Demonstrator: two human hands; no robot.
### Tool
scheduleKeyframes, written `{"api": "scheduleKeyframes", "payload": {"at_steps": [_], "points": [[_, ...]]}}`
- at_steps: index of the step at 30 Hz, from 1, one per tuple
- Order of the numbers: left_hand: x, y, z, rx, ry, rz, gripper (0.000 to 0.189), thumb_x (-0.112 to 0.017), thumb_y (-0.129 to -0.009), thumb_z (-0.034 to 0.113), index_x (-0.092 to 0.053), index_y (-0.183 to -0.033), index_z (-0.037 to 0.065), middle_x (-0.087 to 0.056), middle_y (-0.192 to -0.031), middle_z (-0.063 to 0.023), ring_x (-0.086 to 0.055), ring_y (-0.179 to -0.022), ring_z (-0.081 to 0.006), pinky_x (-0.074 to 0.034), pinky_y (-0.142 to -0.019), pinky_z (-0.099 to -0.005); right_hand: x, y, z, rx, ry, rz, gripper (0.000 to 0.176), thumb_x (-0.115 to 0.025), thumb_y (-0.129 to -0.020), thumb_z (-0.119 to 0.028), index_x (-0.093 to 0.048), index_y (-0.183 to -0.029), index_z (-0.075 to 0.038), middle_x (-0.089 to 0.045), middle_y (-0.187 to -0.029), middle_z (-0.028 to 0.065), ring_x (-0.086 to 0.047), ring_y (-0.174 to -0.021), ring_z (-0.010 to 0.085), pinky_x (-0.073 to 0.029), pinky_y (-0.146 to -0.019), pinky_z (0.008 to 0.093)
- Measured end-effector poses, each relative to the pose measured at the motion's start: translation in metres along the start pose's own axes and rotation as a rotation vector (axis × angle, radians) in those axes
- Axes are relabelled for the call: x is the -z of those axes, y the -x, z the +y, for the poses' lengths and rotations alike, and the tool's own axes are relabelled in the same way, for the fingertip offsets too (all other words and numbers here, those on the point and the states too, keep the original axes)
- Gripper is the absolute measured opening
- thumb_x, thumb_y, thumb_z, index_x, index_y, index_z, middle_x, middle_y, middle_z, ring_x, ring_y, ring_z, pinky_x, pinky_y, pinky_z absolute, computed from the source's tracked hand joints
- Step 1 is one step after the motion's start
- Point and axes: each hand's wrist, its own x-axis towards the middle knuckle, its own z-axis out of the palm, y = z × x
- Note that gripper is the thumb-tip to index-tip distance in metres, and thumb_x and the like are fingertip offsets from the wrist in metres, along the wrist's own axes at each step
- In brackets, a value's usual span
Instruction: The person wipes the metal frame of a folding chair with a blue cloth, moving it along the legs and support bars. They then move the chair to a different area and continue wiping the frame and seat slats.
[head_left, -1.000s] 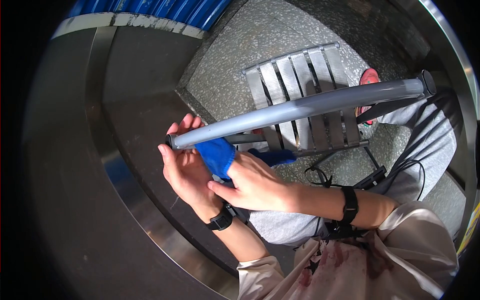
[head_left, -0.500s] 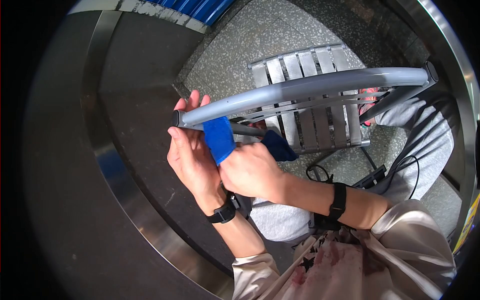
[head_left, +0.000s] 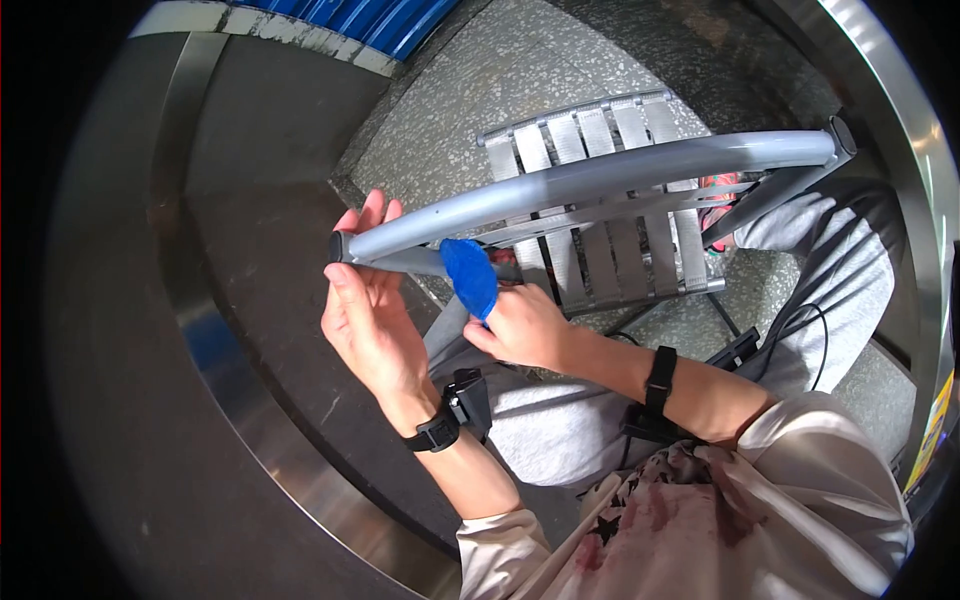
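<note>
A folding stool with a curved grey metal tube (head_left: 600, 172) and a seat of pale woven straps (head_left: 565, 145) stands in front of me. My left hand (head_left: 375, 320) grips the left end of the tube, thumb on the near side of the black end cap (head_left: 337, 247) and fingers behind. My right hand (head_left: 525, 325) is closed around a blue cloth (head_left: 470, 278), which sticks up from the fist just below the tube. Part of the cloth is hidden inside the hand. Black straps circle both wrists.
A dark surface with a metal edge strip (head_left: 265, 440) curves along my left side. Speckled floor (head_left: 480, 80) lies beyond the stool, with a blue corrugated panel (head_left: 350, 15) at the top. My grey-trousered leg (head_left: 840, 290) is on the right, near a black cable (head_left: 822, 345).
My right hand has moved up and right, away from my left wrist. The blue cloth has come off the tube and is bunched in that hand. My left hand keeps its grip.
</note>
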Motion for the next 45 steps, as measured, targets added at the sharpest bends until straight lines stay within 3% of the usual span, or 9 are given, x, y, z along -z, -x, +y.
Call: {"api": "scheduleKeyframes", "payload": {"at_steps": [4, 5, 11, 14, 25, 30, 33, 39, 45], "points": [[0.0, -0.001, -0.001, -0.011, -0.014, 0.009, 0.06, -0.036, -0.109, 0.043, -0.042, -0.143, -0.007, -0.05, -0.144, -0.0308, -0.05, -0.135, -0.0395, -0.038, -0.115, -0.0492, -0.003, 0.003, 0.008, 0.05, -0.019, 0.025, 0.041, -0.07, -0.085, -0.02, -0.055, -0.118, 0.0, -0.069, -0.081, 0.0165, -0.068, -0.074, 0.0388, -0.054, -0.067, 0.0485], [-0.001, -0.002, -0.001, -0.013, -0.016, 0.018, 0.06, -0.036, -0.109, 0.043, -0.042, -0.143, -0.007, -0.049, -0.144, -0.0309, -0.05, -0.135, -0.0395, -0.038, -0.115, -0.0492, -0.003, 0.004, 0.007, 0.067, -0.07, 0.088, 0.029, -0.07, -0.082, -0.014, -0.054, -0.103, -0.002, -0.068, -0.076, 0.0147, -0.067, -0.07, 0.0391, -0.053, -0.062, 0.0481], [-0.004, -0.004, -0.002, -0.033, -0.007, 0.03, 0.06, -0.037, -0.109, 0.043, -0.043, -0.142, -0.007, -0.052, -0.142, -0.03, -0.053, -0.133, -0.0382, -0.041, -0.113, -0.0479, -0.009, 0.009, 0.022, -0.03, -0.046, -0.068, 0.024, -0.069, -0.082, -0.012, -0.057, -0.101, -0.003, -0.068, -0.076, 0.0148, -0.068, -0.07, 0.0381, -0.054, -0.065, 0.0477], [-0.004, -0.003, -0.002, -0.026, -0.024, 0.032, 0.06, -0.037, -0.109, 0.042, -0.043, -0.143, -0.007, -0.052, -0.142, -0.0299, -0.053, -0.132, -0.0376, -0.042, -0.112, -0.0475, -0.006, 0.01, 0.022, -0.06, -0.058, -0.095, 0.029, -0.07, -0.085, -0.02, -0.059, -0.102, 0.001, -0.07, -0.078, 0.0169, -0.069, -0.075, 0.0388, -0.055, -0.071, 0.0477], [-0.006, -0.006, -0.002, -0.028, -0.045, 0.02, 0.061, -0.036, -0.109, 0.044, -0.04, -0.144, -0.006, -0.053, -0.142, -0.0283, -0.053, -0.132, -0.0348, -0.041, -0.113, -0.0463, -0.011, 0.022, 0.034, -0.063, -0.026, -0.106, 0.023, -0.067, -0.086, -0.019, -0.061, -0.094, 0.002, -0.07, -0.077, 0.018, -0.069, -0.073, 0.039, -0.056, -0.07, 0.0482], [-0.007, -0.007, -0.002, -0.037, -0.046, 0.013, 0.062, -0.038, -0.109, 0.044, -0.041, -0.144, -0.006, -0.053, -0.141, -0.0273, -0.054, -0.132, -0.031, -0.042, -0.113, -0.0446, -0.011, 0.029, 0.046, -0.155, 0.053, -0.191, 0.028, -0.065, -0.086, -0.024, -0.063, -0.089, 0.004, -0.07, -0.079, 0.0213, -0.069, -0.074, 0.0408, -0.055, -0.071, 0.0506], [-0.007, -0.006, -0.001, -0.032, -0.046, 0.015, 0.061, -0.038, -0.109, 0.043, -0.041, -0.144, -0.006, -0.054, -0.141, -0.027, -0.054, -0.132, -0.0298, -0.043, -0.113, -0.0445, 0.001, 0.023, 0.053, -0.367, -0.012, -0.274, 0.036, -0.066, -0.086, -0.03, -0.064, -0.086, 0.006, -0.068, -0.081, 0.0269, -0.068, -0.081, 0.0444, -0.054, -0.076, 0.0519], [-0.004, -0.003, -0.003, -0.044, -0.013, -0.013, 0.061, -0.039, -0.108, 0.043, -0.042, -0.144, -0.006, -0.053, -0.141, -0.0269, -0.054, -0.132, -0.0296, -0.042, -0.114, -0.0447, 0.026, 0.015, 0.015, -0.377, -0.132, -0.079, 0.037, -0.064, -0.088, -0.03, -0.062, -0.086, 0.008, -0.068, -0.086, 0.0276, -0.068, -0.085, 0.0445, -0.053, -0.078, 0.0509], [0.002, 0.0, -0.005, -0.057, -0.001, -0.037, 0.061, -0.039, -0.108, 0.044, -0.043, -0.144, -0.006, -0.054, -0.141, -0.0268, -0.054, -0.132, -0.0302, -0.042, -0.114, -0.0444, 0.04, -0.002, -0.001, -0.471, -0.212, -0.184, 0.04, -0.064, -0.088, -0.032, -0.063, -0.091, 0.007, -0.068, -0.092, 0.0276, -0.066, -0.09, 0.0439, -0.052, -0.083, 0.0504]]}}
